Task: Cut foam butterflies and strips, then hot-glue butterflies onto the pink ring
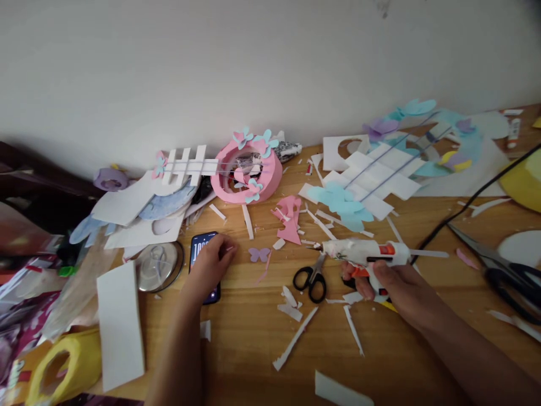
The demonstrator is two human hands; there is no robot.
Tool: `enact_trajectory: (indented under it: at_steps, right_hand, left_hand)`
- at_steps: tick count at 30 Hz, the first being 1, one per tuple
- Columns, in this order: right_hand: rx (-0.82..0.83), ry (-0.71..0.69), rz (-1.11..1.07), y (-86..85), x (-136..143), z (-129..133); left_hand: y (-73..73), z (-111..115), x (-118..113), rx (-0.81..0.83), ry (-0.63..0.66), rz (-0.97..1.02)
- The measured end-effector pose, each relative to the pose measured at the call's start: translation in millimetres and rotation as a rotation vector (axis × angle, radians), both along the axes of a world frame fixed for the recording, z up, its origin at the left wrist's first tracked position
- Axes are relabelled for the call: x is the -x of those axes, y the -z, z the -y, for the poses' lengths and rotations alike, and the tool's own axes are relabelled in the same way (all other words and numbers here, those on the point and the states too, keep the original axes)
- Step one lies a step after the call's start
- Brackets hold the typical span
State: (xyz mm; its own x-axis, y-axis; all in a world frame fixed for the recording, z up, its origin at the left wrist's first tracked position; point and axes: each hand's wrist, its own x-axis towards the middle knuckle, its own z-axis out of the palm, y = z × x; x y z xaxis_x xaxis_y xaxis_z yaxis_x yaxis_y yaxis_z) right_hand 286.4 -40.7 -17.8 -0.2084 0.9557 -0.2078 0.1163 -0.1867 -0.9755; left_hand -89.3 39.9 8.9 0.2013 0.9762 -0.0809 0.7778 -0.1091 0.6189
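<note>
My right hand [395, 282] is wrapped around the handle of a white hot glue gun [359, 251], its nozzle pointing left above the table. A clear glue stick [431, 254] juts from its back end. Over a lit phone [203, 248] rests my left hand [214, 258], fingers curled together; whatever they pinch is too small to make out. A purple paper butterfly [258, 255] lies just right of that hand. Below the nozzle are small black-handled scissors [311, 279]. Behind stands a pink paper ring guitar [270, 175] with butterflies on it.
At the back right lies a white-and-blue paper guitar [380, 175]. Large scissors [502, 265] and a black cord [477, 194] are on the right. A round metal tin [157, 265], white board [120, 327] and yellow ring [70, 363] sit left. Paper scraps [296, 338] litter the wood.
</note>
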Motion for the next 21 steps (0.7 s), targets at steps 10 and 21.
enact_trajectory:
  at_steps: [10, 21]
  right_hand:
    - [-0.001, -0.02, -0.054, -1.9, 1.1, -1.3]
    - [0.023, 0.018, -0.064, -4.9, 2.0, -1.0]
  left_hand:
    - [7.9, -0.9, 6.0, -0.059, -0.063, 0.093]
    - [10.8, -2.3, 7.8, -0.018, -0.069, 0.207]
